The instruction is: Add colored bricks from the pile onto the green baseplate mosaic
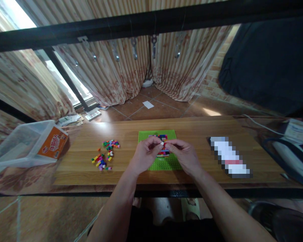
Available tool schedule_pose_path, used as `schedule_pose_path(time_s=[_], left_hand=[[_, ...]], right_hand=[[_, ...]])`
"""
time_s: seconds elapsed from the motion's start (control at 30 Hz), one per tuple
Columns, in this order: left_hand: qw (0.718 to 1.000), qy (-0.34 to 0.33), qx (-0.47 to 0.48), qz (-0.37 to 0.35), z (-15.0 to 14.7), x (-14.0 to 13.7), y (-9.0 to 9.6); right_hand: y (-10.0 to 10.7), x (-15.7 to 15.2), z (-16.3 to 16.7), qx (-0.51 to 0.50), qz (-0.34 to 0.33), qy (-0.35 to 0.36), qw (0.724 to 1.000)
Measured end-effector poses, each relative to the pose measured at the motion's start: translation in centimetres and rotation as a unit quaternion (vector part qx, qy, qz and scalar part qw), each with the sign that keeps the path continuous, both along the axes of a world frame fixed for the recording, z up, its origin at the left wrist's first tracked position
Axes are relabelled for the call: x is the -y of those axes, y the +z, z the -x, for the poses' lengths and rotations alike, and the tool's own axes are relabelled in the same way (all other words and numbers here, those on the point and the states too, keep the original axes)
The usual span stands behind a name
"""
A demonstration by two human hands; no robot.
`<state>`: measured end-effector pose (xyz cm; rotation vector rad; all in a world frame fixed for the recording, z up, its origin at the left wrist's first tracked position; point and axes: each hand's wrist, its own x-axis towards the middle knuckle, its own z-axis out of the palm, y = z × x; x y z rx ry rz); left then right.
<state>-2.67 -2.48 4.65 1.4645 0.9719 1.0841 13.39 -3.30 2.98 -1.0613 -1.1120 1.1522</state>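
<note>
Over the green baseplate point(171, 164), my two hands meet fingertip to fingertip. My left hand point(145, 153) is closed in a pinch on a small white toy brick point(162, 143). Close against it, my right hand point(184, 154) is pinched too, with a bit of red at its fingertips; what it holds is too small to make out. Below the fingers, a structure of multicoloured bricks point(163, 155) stands on the baseplate, partly hidden by both hands.
Loose bricks lie in two piles to the left, an upper pile point(111, 145) and a lower pile point(100, 162). A clear plastic bin point(22, 137) with an orange label stands far left. A pixelated object point(229, 157) lies on the wooden table point(111, 126) at right. A dark bar point(131, 28) crosses above.
</note>
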Motion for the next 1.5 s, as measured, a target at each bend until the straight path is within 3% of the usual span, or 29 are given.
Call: schedule_pose_path(time_s=[0.2,0.4,0.57,0.8,1.5], left_hand=[[0.99,0.135,-0.001,0.036,1.3,-0.8,-0.2],[0.977,0.208,-0.033,0.032,2.0,-1.4,-1.1],[0.971,0.219,-0.084,0.031,1.8,-1.6,-2.0],[0.969,0.215,-0.116,0.032,1.7,-1.6,-2.1],[0.968,0.206,-0.136,0.044,1.6,-1.2,-1.7]], right_hand=[[-0.4,-1.3,-2.9,0.063,0.031,-0.073,0.995],[-0.9,-1.3,-3.4,0.096,0.065,-0.026,0.993],[-1.6,-1.1,-2.2,0.111,0.062,-0.003,0.992],[-2.8,-1.2,-1.5,0.213,-0.034,-0.025,0.976],[-4.3,-1.6,0.0,0.159,0.001,-0.055,0.986]])
